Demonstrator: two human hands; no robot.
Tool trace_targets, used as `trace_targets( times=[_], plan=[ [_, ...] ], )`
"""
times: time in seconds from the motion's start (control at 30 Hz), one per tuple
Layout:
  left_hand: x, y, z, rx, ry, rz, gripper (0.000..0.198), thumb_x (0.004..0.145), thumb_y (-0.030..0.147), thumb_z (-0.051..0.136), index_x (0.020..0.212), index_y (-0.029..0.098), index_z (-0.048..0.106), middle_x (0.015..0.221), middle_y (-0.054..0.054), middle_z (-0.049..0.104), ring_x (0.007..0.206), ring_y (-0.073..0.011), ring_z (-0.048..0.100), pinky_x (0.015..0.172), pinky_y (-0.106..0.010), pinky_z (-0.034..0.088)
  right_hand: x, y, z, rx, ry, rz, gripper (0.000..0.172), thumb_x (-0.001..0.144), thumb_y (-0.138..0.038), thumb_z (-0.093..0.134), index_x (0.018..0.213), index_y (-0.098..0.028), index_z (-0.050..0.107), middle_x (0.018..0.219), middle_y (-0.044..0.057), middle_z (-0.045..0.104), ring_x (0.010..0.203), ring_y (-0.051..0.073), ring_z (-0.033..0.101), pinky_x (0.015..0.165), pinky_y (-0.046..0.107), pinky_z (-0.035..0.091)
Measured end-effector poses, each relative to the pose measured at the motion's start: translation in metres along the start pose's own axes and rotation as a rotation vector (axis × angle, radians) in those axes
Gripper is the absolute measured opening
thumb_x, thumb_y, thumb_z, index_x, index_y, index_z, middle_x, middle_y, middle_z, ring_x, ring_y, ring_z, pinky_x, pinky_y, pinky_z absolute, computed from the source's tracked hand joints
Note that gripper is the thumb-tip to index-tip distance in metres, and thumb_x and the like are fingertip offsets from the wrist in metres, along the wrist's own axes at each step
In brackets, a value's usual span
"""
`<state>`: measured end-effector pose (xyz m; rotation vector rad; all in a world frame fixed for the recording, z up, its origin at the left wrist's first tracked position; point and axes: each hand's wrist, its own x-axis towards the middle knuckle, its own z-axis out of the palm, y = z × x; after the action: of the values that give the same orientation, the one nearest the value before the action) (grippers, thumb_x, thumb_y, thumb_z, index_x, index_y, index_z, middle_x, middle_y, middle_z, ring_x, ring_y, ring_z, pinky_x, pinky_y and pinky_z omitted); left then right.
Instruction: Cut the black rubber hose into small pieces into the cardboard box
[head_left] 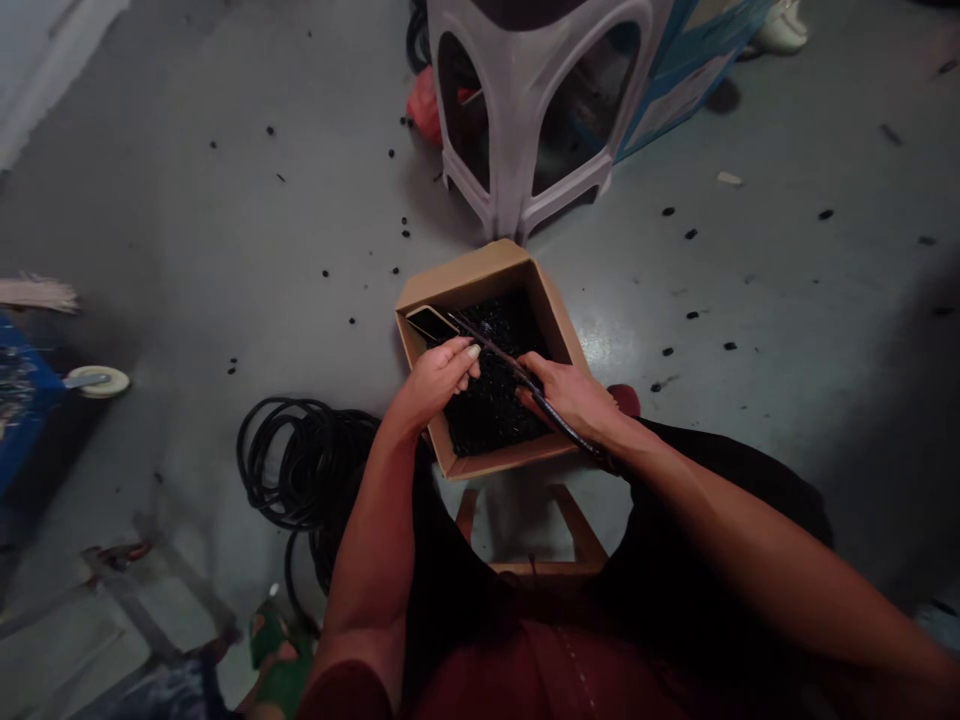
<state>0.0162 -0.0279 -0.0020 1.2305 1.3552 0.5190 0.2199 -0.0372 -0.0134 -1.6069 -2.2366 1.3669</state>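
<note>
A black cable (559,416) slants over an open cardboard box (491,266), its far part thin and brownish. My right hand (562,388) is closed around the cable, with the thumb along its upper side. Just left of it, my left hand (444,378) has thumb and fingers pinched together right beside the thin part of the cable; what is between the fingertips is too small to make out. Black scraps (495,410) fill the bottom of the box. A dark flat rectangle with a pale edge (431,323) lies in its far left corner.
Coils of black cable (296,460) lie on the floor at left. Beyond the box stands a plastic stool (508,120), beside a blue box (675,90). Small black bits dot the floor. A blue bin on a caster (97,381) and another person's green shoe (270,640) are at left.
</note>
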Motion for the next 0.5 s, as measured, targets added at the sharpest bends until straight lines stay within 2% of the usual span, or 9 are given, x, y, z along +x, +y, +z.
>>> trace_targets(
  times=[0.27,0.4,0.5],
  plan=[
    [0.0,-0.004,-0.001,0.019,-0.039,-0.023,0.023,0.089,0.034,0.044,0.079,0.016,0.055,0.073,0.0,0.054,0.06,-0.0082,0.044,0.059,-0.022,0.038,0.002,0.009,0.004,0.003,-0.009,-0.018,0.019,0.085,-0.031,0.045,0.1,-0.021,0.052,0.088,0.007,0.064,0.074,0.021,0.057,0.062,0.029,0.035],
    [0.001,-0.006,-0.001,0.091,-0.038,-0.01,0.023,0.089,0.032,0.042,0.078,0.016,0.055,0.074,-0.001,0.056,0.06,-0.0088,0.046,0.058,-0.023,0.038,0.004,0.012,0.005,0.032,-0.002,-0.036,0.028,0.087,-0.035,0.047,0.111,-0.02,0.049,0.1,0.01,0.064,0.084,0.024,0.059,0.069,0.032,0.039],
    [0.002,-0.006,-0.001,0.14,-0.031,0.001,0.024,0.09,0.032,0.041,0.079,0.016,0.055,0.075,-0.001,0.057,0.06,-0.0091,0.046,0.058,-0.023,0.038,0.004,0.014,0.005,0.051,-0.006,-0.048,0.028,0.088,-0.037,0.048,0.109,-0.02,0.051,0.103,0.011,0.064,0.089,0.026,0.059,0.073,0.034,0.041]
  ],
)
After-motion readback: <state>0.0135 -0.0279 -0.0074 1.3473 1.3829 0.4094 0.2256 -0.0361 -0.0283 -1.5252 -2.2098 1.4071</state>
